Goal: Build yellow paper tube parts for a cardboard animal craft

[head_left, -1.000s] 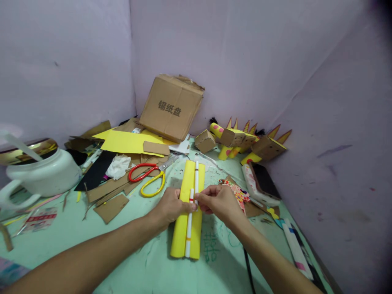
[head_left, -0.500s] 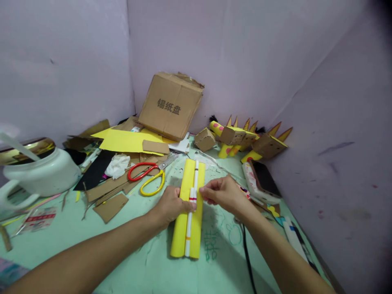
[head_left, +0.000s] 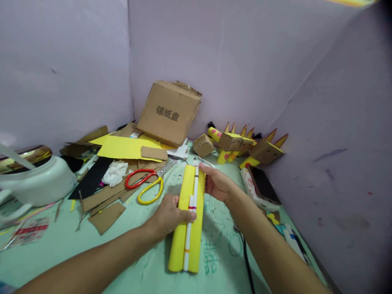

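A sheet of yellow paper [head_left: 181, 241], its long sides curled inward, stands out in front of me. Along its middle lie slim white marker pens [head_left: 196, 179] with coloured bands, overlapping end to end. My left hand [head_left: 171, 214] grips the left side, its thumb pressed over the pens where they overlap. At the top right corner my right hand [head_left: 216, 181] holds the paper's edge, thumb tip near the upper pen's end and fingers mostly hidden behind. Left of the paper lie scissors [head_left: 159, 180] with one red and one yellow handle.
A cardboard box [head_left: 167, 114] leans at the back wall above cardboard scraps and yellow sheets [head_left: 122, 147]. Several cardboard-headed yellow figures [head_left: 266, 151] stand at the right rear, near a phone [head_left: 263, 183]. A white pot [head_left: 45, 183] is at the left; a black cable [head_left: 247, 261] runs at the front right.
My right hand has moved up along the paper's right edge to its top corner. The left hand keeps its grip. The view has shifted slightly, with the objects a little lower.
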A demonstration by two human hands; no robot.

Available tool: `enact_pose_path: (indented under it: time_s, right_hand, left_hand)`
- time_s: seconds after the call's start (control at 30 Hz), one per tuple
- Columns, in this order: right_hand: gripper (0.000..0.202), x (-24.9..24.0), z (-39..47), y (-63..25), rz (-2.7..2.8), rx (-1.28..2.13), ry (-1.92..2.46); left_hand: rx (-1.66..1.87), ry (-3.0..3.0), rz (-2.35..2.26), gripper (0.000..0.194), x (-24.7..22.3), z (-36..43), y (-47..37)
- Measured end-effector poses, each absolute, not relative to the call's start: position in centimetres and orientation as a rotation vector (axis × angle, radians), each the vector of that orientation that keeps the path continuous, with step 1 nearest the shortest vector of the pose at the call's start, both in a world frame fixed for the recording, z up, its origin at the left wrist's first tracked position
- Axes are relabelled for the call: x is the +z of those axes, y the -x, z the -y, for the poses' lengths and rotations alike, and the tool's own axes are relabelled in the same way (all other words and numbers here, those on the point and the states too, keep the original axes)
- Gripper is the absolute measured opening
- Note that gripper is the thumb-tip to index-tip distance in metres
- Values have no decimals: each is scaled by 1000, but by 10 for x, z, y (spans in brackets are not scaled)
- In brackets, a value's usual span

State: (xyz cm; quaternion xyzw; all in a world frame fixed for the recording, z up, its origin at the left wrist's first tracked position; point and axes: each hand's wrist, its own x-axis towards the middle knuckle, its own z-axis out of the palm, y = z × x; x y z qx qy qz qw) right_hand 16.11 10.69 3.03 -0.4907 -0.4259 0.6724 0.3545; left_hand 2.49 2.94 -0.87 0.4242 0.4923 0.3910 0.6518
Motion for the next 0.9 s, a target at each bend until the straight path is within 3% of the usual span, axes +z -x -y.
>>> enact_pose_path:
  time_s: [0.27,0.5,0.9]
  right_hand:
    - [23,37,-101,-149,938,1798,1239]
    - [10,30,-104,-149,926,1744,1216]
    - [14,29,-103,-149,911,1732,1187]
  left_hand:
    - [872,-971,-1125,9,-7,-26,-25]
    - [881,-977,-1114,7,-9,-28,-25]
    - [893,-976,-1077,12,-10,-30,-24]
